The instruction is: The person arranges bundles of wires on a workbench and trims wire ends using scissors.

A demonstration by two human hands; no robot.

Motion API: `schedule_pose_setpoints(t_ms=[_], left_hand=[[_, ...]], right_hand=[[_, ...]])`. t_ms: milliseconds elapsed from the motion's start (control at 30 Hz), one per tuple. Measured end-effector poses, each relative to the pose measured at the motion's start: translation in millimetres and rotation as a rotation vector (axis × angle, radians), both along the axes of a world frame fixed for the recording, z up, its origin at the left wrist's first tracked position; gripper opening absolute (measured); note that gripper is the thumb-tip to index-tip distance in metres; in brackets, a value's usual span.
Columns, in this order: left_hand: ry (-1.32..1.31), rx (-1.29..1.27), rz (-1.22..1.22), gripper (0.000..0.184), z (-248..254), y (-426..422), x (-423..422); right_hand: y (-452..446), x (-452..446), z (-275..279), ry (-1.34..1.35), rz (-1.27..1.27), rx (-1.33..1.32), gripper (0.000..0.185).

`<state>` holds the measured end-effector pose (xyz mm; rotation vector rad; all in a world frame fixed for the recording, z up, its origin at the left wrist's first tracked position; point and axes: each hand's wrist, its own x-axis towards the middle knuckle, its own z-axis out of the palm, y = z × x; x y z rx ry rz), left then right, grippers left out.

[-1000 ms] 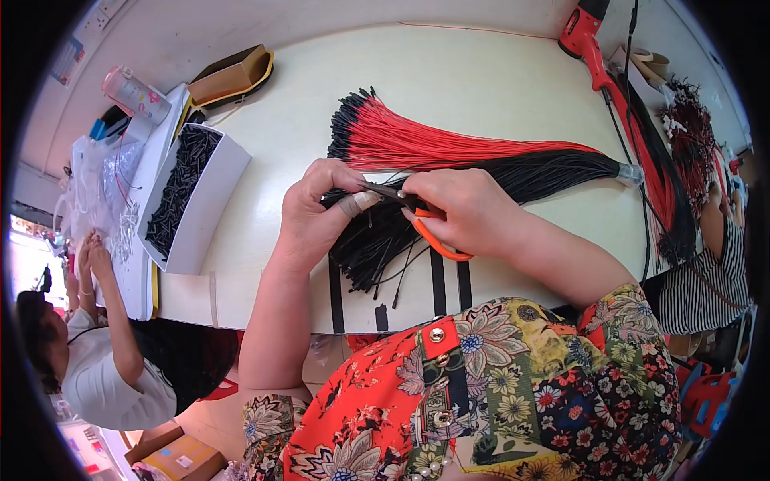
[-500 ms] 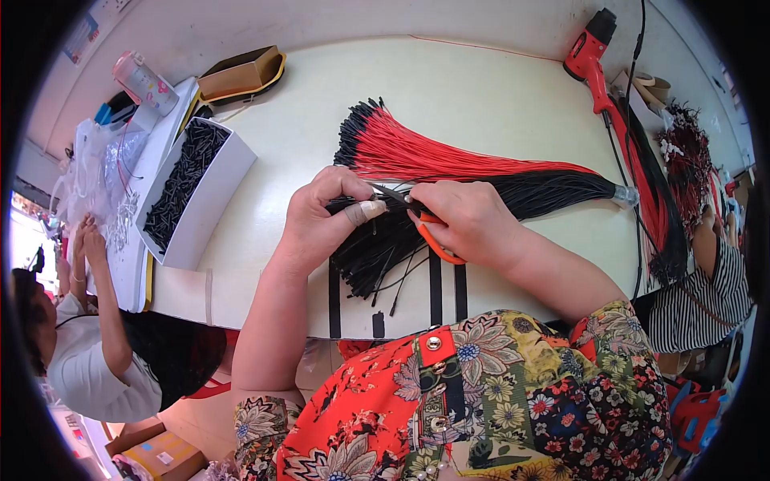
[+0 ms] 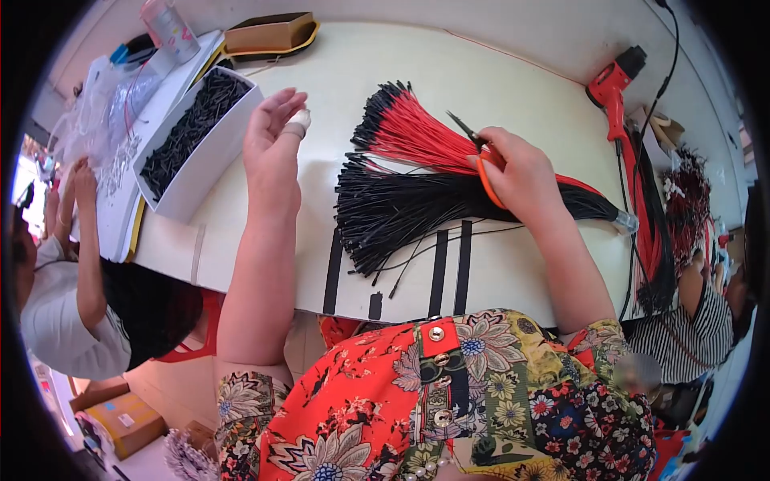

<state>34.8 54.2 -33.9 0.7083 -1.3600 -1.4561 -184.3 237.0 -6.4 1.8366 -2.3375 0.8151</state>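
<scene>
My right hand (image 3: pixel 520 172) is closed around a pair of scissors (image 3: pixel 490 180) with orange handles, the dark blades pointing up and left above the wires. Under it lie a bundle of red wires (image 3: pixel 417 132) with black ends and a bundle of black wires (image 3: pixel 401 200), fanned out at the left. Both gather at a clear-wrapped end (image 3: pixel 626 223) on the right. My left hand (image 3: pixel 271 132) is raised beside a white box (image 3: pixel 220 144) of small black tubes (image 3: pixel 192 132). Its fingers are loosely bent and apart, with nothing visible in them; a white wrap covers the thumb.
A red heat gun (image 3: pixel 613 92) stands at the back right, near more red and black wires (image 3: pixel 646 200). At the back left sits a brown box in a yellow-edged tray (image 3: pixel 273 36). Other people work at the left (image 3: pixel 68 313) and right (image 3: pixel 690 321).
My left hand has left the black wires and swung left toward the white box. My right hand has drawn back to the right with the scissors. The view has shifted slightly.
</scene>
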Motion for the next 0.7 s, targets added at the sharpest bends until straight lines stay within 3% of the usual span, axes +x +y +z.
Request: schedule_pose_setpoints(t_ms=[133, 433, 533, 667, 700], left_hand=[[0.019, 0.081, -0.019, 0.033, -1.5, -16.2, -1.1], [0.016, -0.015, -0.151, 0.021, 3.2, -86.4, -10.6], [-0.049, 0.02, -0.107, 0.018, -19.6, -92.6, -8.1], [-0.212, -0.023, -0.102, 0.019, -29.1, -105.8, 3.4], [-0.203, -0.021, -0.079, 0.019, -31.7, -114.2, 1.9]], right_hand=[[-2.5, -20.1, -1.5, 0.017, -0.068, 0.081, 0.028], [-60.3, -115.1, -23.0, 0.127, -0.138, 0.376, 0.03], [-69.8, -121.2, -35.0, 0.184, -0.141, 0.323, 0.029], [-60.5, -112.7, -29.5, 0.349, 0.061, 0.252, 0.025], [-55.1, -91.5, -18.9, 0.217, 0.045, 0.18, 0.025]])
